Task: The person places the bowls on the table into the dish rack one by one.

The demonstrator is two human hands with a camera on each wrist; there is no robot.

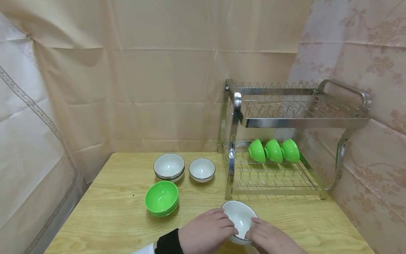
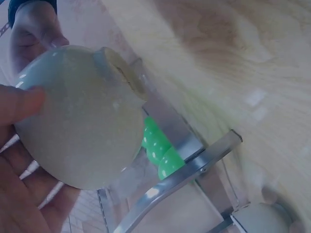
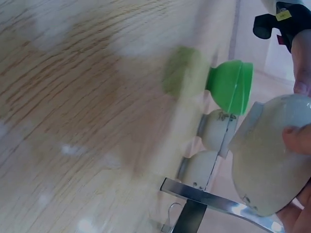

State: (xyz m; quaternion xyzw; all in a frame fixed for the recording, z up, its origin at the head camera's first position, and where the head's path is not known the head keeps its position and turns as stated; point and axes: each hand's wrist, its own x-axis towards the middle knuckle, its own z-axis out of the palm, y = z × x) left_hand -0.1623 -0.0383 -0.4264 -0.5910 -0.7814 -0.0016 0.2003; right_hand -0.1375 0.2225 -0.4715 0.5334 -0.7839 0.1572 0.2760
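Observation:
Between my two hands is a white bowl with a dark rim (image 1: 238, 216), its mouth tipped up toward the head camera. My left hand (image 1: 206, 231) grips its left side, fingers over the rim and thumb on the outer wall. On the other side my right hand (image 1: 272, 237) holds the rim the same way. The left wrist view shows the bowl's pale outside and foot ring (image 2: 127, 75) raised off the table. From the right wrist, the outer wall (image 3: 267, 160) appears with the right thumb (image 3: 297, 139) pressed against it.
A stack of green bowls (image 1: 161, 197) stands on the wooden table (image 1: 111, 211). Behind are stacked white bowls (image 1: 169, 165) and a smaller white bowl (image 1: 202, 169). At right stands a two-tier metal dish rack (image 1: 301, 122), with three green bowls (image 1: 273, 151) on edge in its lower tier.

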